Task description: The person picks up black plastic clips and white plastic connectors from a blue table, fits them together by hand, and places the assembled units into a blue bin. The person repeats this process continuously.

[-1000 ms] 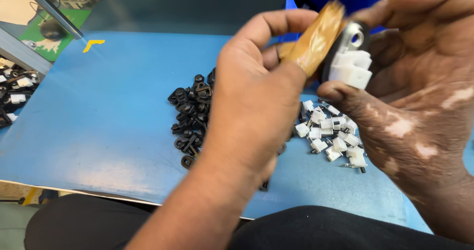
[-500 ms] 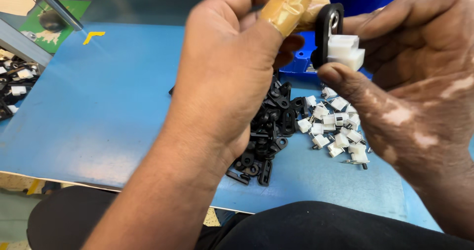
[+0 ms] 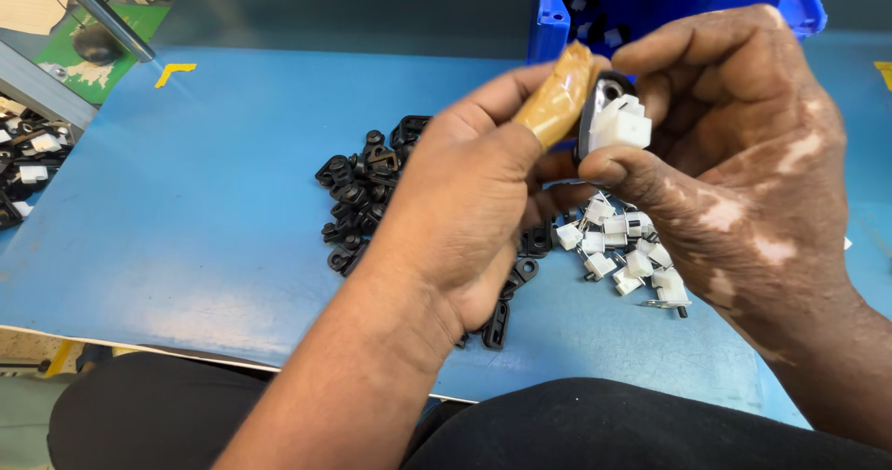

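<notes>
Right hand [image 3: 743,182]: raised above the desk, fingers and thumb clamped on a small assembly, a white plastic block [image 3: 620,124] seated against a black bracket [image 3: 595,108].
Left hand [image 3: 474,201]: fingers curled, its thumb, wrapped in tan tape [image 3: 557,98], pressing against the black bracket from the left; the two hands meet at the part.
Held part: between both hands, above the loose piles and just in front of the bin.
Black pile [image 3: 362,191]: loose black brackets heaped on the blue desk [image 3: 186,201], below and partly hidden behind the left hand.
White pile [image 3: 627,252]: small white blocks with metal pins, on the desk under the right hand, just beside the black pile.
Blue bin [image 3: 688,1]: at the far edge of the desk behind the hands; a few dark and white pieces show inside it, too small to tell apart.
Left edge: a tray of mixed black and white parts [image 3: 23,168], well apart from the hands.
</notes>
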